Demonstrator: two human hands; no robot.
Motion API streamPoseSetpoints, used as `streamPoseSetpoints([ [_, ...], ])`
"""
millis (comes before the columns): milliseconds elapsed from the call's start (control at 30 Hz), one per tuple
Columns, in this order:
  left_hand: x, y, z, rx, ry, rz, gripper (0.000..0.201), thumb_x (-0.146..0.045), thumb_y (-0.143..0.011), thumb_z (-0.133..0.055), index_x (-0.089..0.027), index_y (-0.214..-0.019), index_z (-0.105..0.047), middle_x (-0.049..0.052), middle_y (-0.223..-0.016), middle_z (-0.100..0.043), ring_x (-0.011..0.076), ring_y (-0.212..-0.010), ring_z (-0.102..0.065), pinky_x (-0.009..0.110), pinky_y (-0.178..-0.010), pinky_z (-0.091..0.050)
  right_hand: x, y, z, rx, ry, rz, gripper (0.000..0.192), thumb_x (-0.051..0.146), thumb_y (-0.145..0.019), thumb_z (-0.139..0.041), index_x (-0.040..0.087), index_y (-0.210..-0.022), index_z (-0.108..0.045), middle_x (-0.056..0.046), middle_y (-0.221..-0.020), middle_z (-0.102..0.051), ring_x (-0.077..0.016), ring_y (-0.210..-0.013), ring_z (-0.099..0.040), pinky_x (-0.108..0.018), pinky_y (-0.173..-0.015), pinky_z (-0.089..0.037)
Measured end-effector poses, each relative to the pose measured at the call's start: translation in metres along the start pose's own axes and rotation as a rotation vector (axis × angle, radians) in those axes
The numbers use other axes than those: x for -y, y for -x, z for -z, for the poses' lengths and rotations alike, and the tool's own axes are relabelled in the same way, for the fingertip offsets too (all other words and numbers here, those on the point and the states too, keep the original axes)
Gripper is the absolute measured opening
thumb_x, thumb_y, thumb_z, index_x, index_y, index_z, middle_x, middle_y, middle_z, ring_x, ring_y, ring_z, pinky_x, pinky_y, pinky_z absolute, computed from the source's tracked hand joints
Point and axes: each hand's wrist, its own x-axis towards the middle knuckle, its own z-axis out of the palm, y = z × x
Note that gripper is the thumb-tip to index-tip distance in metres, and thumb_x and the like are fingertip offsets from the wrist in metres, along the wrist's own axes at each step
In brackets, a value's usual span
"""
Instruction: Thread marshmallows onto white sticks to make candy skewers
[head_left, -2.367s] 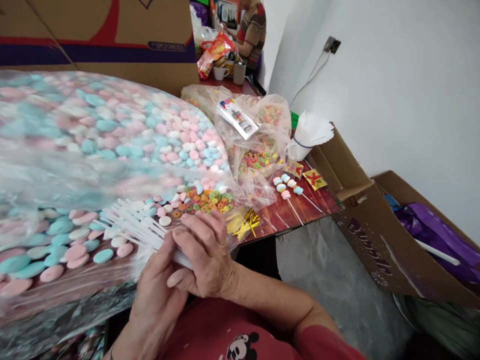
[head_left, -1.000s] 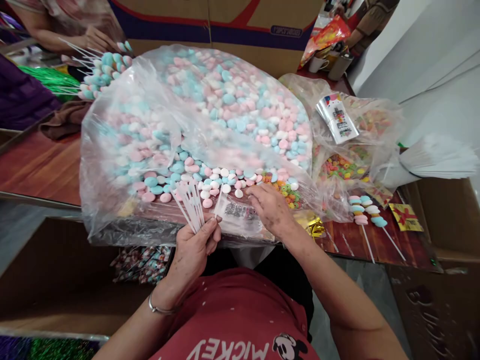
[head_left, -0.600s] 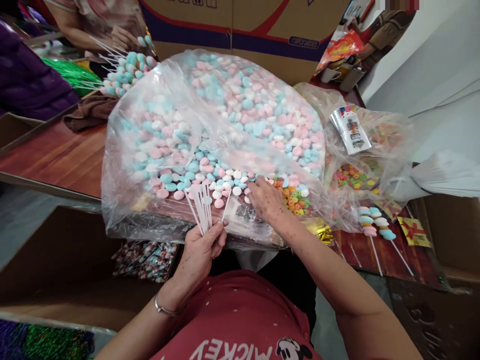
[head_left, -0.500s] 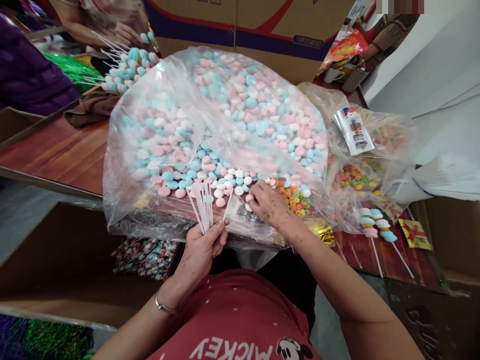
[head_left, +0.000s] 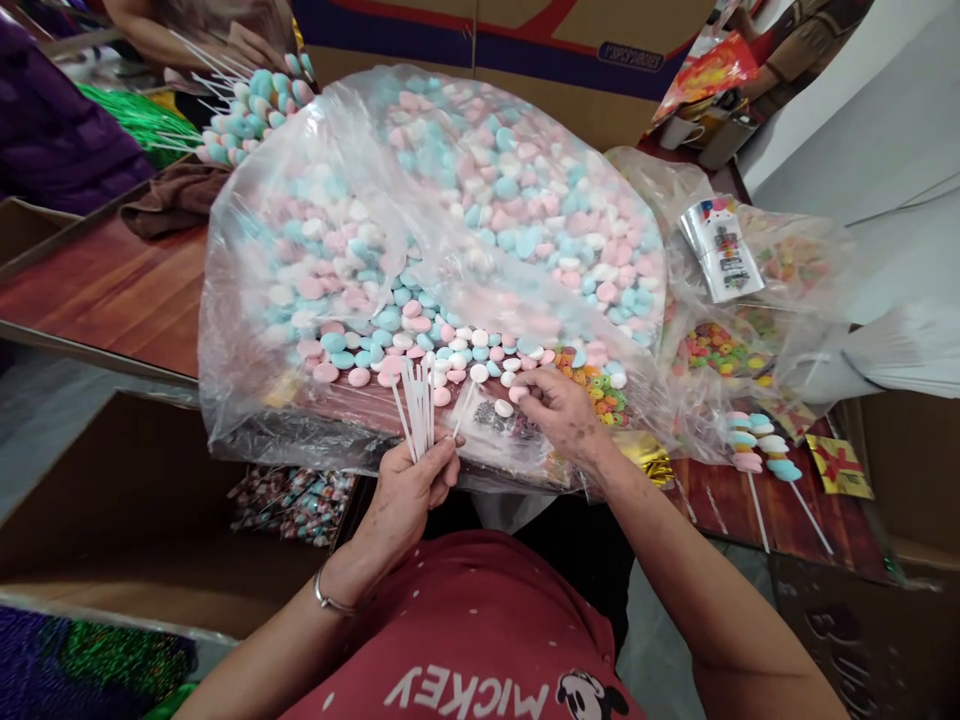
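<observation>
My left hand (head_left: pixel 412 480) is closed round a bundle of thin white sticks (head_left: pixel 417 400) that point up and away from me. One stick leans apart from the rest to the right. In my right hand (head_left: pixel 562 415), thumb and fingertips pinch a pink marshmallow-like candy (head_left: pixel 517 394). A white candy (head_left: pixel 503 408) lies just below those fingertips. Beyond both hands, a large clear plastic bag (head_left: pixel 360 200) spreads over a heap of pink, blue and white candies (head_left: pixel 517 240). Small orange and green ring candies (head_left: pixel 600 395) lie right of my right hand.
Two candy skewers (head_left: pixel 744 450) lie at the right beside a gold card (head_left: pixel 838 466). Silver printed packets (head_left: pixel 721 250) rest on bagged ring candies. At lower left stands an open carton (head_left: pixel 112 500). Finished skewers (head_left: pixel 255 110) are piled near another person's hand (head_left: pixel 251 45).
My right hand has moved slightly right and toward me, and a pink candy now shows between its fingertips. The left hand still holds the sticks, a little further right.
</observation>
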Motion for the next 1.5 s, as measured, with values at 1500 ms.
streamPoseSetpoints([
  [1500,0.000,0.004,0.006,-0.054,-0.036,-0.043,0.029,-0.039,-0.073,-0.074,-0.013,-0.082,-0.066,-0.005,-0.049,-0.051,0.0026,-0.036,-0.028,0.016,-0.036,-0.016,0.008,0.022,0.000,-0.090,0.166,0.136,0.015,0.023,-0.091,-0.054,0.020,-0.095,-0.068,-0.004,-0.090,-0.066,-0.0186,-0.086,-0.061,-0.031,-0.079,-0.048],
])
